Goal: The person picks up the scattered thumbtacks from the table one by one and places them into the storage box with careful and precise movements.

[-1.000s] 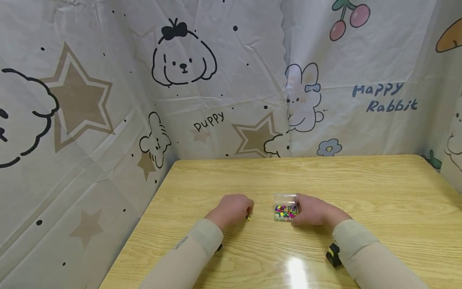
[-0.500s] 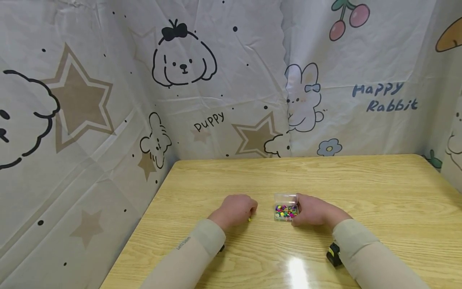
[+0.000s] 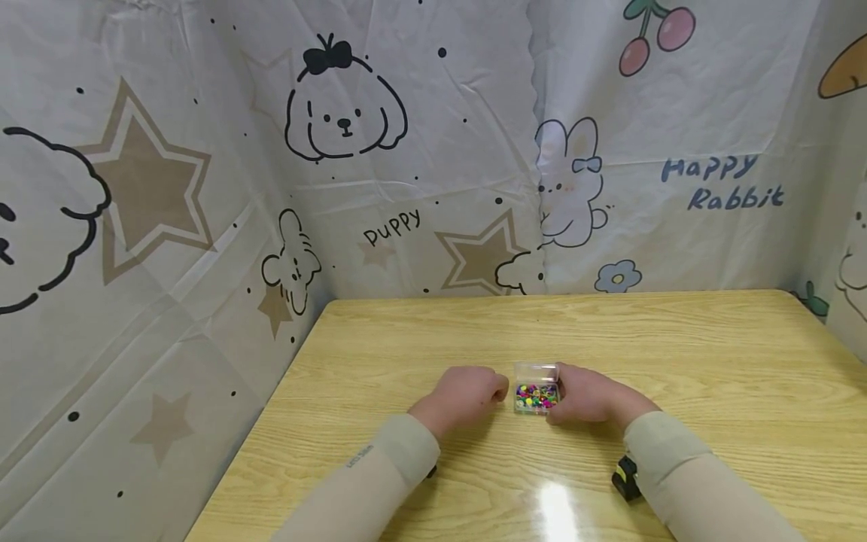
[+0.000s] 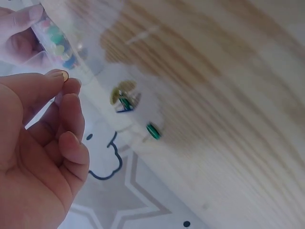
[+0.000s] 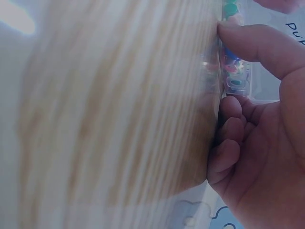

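Observation:
A small clear plastic box (image 3: 536, 411) stands on the table with its lid tilted up, full of multicoloured thumbtacks (image 3: 533, 397). My right hand (image 3: 589, 394) grips the box by its right side; in the right wrist view the thumb (image 5: 257, 45) lies along it and the other fingers are curled. My left hand (image 3: 467, 395) is just left of the box. In the left wrist view, its thumb and index finger pinch a yellowish thumbtack (image 4: 65, 76), which the head view hides. Beyond that hand, a green thumbtack (image 4: 153, 131) and a small gold-and-green cluster (image 4: 124, 98) lie on the table.
The wood-grain table (image 3: 677, 339) ends at a back edge against a white cloth (image 3: 420, 181) printed with cartoon animals and stars. Black wrist devices are strapped under both sleeves, the right one (image 3: 626, 479) showing most. A bright reflection lies near the table's front.
My left hand has moved right across the table toward the box, carrying the pinched thumbtack. My right hand and the box have stayed in place.

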The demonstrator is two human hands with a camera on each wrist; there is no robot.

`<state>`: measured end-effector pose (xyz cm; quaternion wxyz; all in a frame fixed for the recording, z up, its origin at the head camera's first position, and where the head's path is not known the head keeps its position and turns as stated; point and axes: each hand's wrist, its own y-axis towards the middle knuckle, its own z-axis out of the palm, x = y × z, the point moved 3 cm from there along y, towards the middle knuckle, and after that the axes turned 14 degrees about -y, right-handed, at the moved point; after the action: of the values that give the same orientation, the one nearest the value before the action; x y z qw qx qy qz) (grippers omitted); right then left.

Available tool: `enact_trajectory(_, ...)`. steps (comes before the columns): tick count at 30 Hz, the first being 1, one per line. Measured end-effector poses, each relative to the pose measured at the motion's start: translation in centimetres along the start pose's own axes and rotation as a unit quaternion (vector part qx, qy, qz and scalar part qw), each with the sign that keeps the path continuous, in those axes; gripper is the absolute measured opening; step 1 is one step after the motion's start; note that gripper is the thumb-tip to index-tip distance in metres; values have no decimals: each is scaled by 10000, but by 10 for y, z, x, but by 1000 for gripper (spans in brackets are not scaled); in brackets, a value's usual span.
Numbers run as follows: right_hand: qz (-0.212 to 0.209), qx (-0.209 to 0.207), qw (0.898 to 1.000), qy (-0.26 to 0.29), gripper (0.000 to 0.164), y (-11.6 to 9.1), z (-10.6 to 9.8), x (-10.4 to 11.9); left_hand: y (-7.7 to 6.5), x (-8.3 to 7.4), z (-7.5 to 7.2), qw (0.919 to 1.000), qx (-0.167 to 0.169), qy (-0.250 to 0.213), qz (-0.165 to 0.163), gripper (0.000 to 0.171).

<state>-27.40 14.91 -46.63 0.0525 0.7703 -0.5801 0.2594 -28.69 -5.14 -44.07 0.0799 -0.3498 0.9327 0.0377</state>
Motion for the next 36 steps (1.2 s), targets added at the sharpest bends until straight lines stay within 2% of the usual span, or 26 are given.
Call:
enact_trajectory(4, -20, -35, 10000, -28, 59, 0, 0, 0, 5, -6, 1, 9998, -174, -18, 95, 13)
enact_trajectory(12, 53, -71, 9998, -158, 55, -1, 0, -1, 13, -20, 3, 9988, -416, 87, 232, 6)
enact_trajectory(20, 48, -45, 9999, -146, 54, -2, -1, 0, 19, -23, 10, 9994, -325, 92, -41, 6)
enact_trajectory(26, -19, -42, 10000, -73, 60, -2, -2, 1, 21, -25, 10, 9994, -207, 196, -212, 7)
enact_trajectory(36, -3, -16, 10000, -73, 64, 0, 0, -1, 19, -27, 9, 9995, 81, 282, -131, 11)
